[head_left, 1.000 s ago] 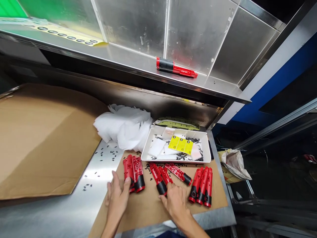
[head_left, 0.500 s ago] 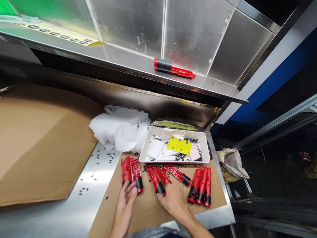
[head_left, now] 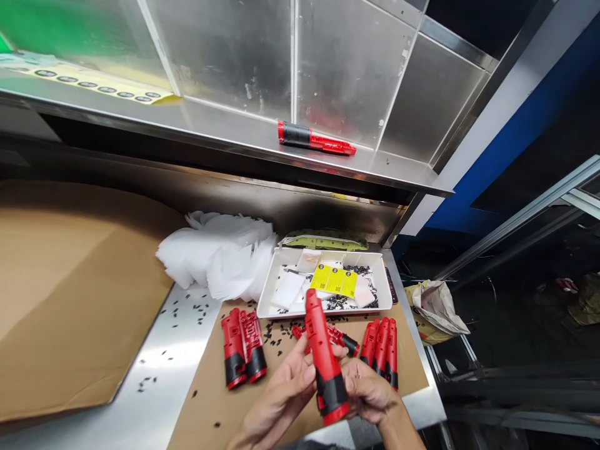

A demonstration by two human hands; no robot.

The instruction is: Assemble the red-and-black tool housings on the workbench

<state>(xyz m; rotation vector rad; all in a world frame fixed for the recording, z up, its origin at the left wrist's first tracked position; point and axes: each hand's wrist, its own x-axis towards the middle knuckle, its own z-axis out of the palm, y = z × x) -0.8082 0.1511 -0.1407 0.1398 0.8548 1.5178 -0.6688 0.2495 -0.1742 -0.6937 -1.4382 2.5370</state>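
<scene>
Both my hands hold one red and black tool housing (head_left: 325,360) lifted above the cardboard mat (head_left: 220,403), its red end pointing away from me. My left hand (head_left: 281,400) grips its left side, my right hand (head_left: 370,394) its right side near the black end. Two housings (head_left: 242,345) lie side by side to the left on the mat. Three more (head_left: 382,350) lie together to the right. Another housing (head_left: 340,337) lies partly hidden behind the held one.
A white tray (head_left: 267,300) with yellow labels (head_left: 334,280), white pads and small black screws stands behind the mat. White foam sheets (head_left: 215,250) are piled left of it. One housing (head_left: 314,137) rests on the steel shelf above. Large cardboard (head_left: 70,287) covers the left.
My hands left the mat and came together, lifting one housing from the middle group. The camera view shifted slightly left and down.
</scene>
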